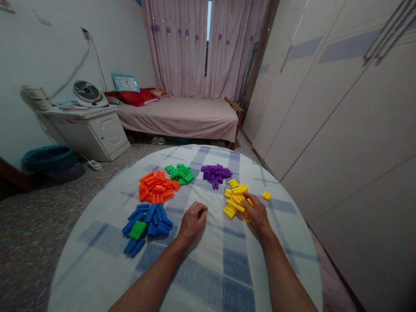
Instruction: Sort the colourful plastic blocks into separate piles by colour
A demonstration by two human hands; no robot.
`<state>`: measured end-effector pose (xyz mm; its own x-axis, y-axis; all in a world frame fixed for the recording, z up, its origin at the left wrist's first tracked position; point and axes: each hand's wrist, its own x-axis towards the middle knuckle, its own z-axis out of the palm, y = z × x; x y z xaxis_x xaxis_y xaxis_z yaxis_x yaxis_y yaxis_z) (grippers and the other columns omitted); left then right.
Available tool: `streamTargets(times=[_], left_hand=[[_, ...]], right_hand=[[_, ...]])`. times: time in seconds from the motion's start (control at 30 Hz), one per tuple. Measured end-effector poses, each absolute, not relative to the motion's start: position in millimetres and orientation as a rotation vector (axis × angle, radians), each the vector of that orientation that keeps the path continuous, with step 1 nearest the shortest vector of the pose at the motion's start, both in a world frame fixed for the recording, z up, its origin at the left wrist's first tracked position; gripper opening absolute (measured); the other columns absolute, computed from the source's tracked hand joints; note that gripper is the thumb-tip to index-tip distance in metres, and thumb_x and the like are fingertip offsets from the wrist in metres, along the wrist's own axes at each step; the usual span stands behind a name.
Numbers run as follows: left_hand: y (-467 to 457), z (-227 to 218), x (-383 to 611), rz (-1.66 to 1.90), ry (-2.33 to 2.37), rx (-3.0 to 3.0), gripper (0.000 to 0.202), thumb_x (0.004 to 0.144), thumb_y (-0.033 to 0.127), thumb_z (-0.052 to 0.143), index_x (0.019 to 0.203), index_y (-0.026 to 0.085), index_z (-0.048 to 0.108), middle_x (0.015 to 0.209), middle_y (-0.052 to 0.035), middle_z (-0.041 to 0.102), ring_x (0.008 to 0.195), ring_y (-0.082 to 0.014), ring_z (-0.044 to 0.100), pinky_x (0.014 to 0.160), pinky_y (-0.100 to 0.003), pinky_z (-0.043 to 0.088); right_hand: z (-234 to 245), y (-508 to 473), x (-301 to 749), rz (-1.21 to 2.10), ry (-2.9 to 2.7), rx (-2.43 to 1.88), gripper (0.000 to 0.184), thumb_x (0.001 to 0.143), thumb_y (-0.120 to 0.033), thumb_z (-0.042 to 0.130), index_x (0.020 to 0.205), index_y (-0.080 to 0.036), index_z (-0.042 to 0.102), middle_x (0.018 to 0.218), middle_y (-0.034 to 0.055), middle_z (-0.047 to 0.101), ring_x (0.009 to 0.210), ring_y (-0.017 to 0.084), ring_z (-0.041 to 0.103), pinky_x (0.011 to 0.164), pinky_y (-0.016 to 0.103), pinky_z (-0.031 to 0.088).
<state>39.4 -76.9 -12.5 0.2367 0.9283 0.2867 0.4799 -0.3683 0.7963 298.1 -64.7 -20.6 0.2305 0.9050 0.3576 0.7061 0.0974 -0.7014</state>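
Note:
Piles of plastic pegs sorted by colour lie on a round table covered by a blue-checked cloth (227, 268). My left hand (192, 219) rests on the cloth as a loose fist, just right of the blue pile (150, 219), which has one green piece (138, 229) on it. My right hand (256, 212) lies on the yellow pile (235, 199), fingers curled among the pegs. Orange pegs (156, 186), green pegs (180, 173) and purple pegs (216, 173) sit farther back. A single yellow piece (266, 196) lies apart at the right.
Behind the table stands a bed (182, 117) with a pink cover and red pillows. A white cabinet (94, 130) with a fan stands at the left, a teal basin (47, 158) on the floor. White wardrobe doors (341, 108) line the right side.

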Motion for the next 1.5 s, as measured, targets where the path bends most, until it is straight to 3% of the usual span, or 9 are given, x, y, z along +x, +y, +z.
streamTargets(times=[0.33,0.97,1.1,1.3,1.5], left_hand=[[-77,-13,40,1.037,1.300,1.953,0.017,0.079,0.017,0.044,0.083,0.018,0.060,0.084,-0.0037,0.059,0.082,-0.0165,0.056,0.076,-0.029,0.043],[-77,-13,40,1.073,1.272,1.959,0.020,0.077,0.014,0.044,0.086,0.018,0.062,0.085,-0.0036,0.060,0.083,-0.0161,0.057,0.076,-0.027,0.043],[-77,-15,40,1.077,1.275,1.950,0.020,0.077,0.014,0.045,0.086,0.018,0.062,0.086,-0.0034,0.061,0.082,-0.0157,0.057,0.076,-0.027,0.043],[-76,-17,40,1.071,1.288,1.952,0.019,0.078,0.015,0.045,0.085,0.018,0.062,0.084,-0.0030,0.060,0.082,-0.0155,0.057,0.075,-0.027,0.043],[-76,-17,40,1.067,1.282,1.961,0.018,0.079,0.015,0.045,0.085,0.018,0.061,0.085,-0.0030,0.059,0.083,-0.0156,0.056,0.076,-0.027,0.042]], right_hand=[[-19,-66,269,0.337,-1.641,-1.563,0.035,0.077,-0.032,0.048,0.106,-0.020,0.063,0.106,0.0061,0.066,0.097,0.023,0.060,0.089,0.043,0.045],[-4,-76,224,0.489,-1.905,-1.329,0.032,0.081,-0.026,0.051,0.111,-0.019,0.060,0.116,0.0080,0.062,0.111,0.021,0.055,0.099,0.039,0.041],[-5,-70,235,0.315,-1.750,-1.355,0.028,0.084,-0.031,0.049,0.107,-0.020,0.061,0.113,0.0079,0.063,0.109,0.021,0.055,0.098,0.040,0.041],[-21,-58,298,-0.182,-1.245,-1.619,0.039,0.083,-0.036,0.043,0.113,-0.015,0.056,0.112,0.0133,0.060,0.108,0.025,0.052,0.097,0.046,0.038],[-28,-62,329,-0.210,-1.052,-2.008,0.053,0.080,-0.039,0.043,0.125,-0.012,0.050,0.125,0.0170,0.053,0.118,0.029,0.043,0.099,0.046,0.034]])
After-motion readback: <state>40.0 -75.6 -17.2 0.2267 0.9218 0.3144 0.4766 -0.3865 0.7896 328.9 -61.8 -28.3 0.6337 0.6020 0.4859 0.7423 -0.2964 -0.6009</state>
